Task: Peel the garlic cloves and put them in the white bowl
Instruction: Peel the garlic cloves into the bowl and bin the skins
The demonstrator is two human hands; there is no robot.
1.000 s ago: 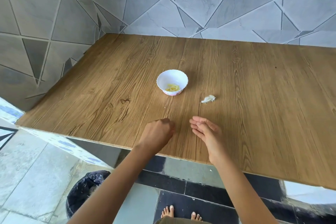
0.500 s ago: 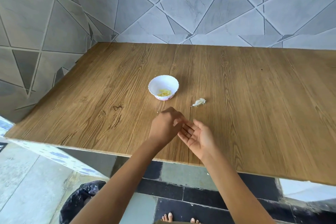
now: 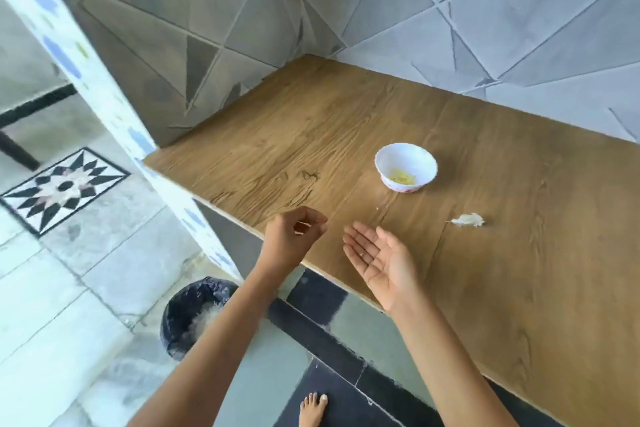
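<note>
The white bowl (image 3: 406, 167) stands on the wooden table (image 3: 519, 253) with pale yellow peeled garlic inside. A papery white garlic piece (image 3: 468, 219) lies on the table to the right of the bowl. My left hand (image 3: 294, 234) hovers at the table's front edge with fingers curled, pinching small pale scraps of garlic skin. My right hand (image 3: 379, 256) is held palm up and flat beside it, with a tiny pale speck on the palm.
A black-lined waste bin (image 3: 194, 315) with white scraps inside stands on the floor below the table's front edge, under my left forearm. Grey tiled walls close the table's back and left side. A tiled pillar (image 3: 104, 80) stands at left.
The view has swung left and down toward the bin. My left hand has drawn away from my right palm, carrying scraps toward the table edge. My right palm has turned fully up.
</note>
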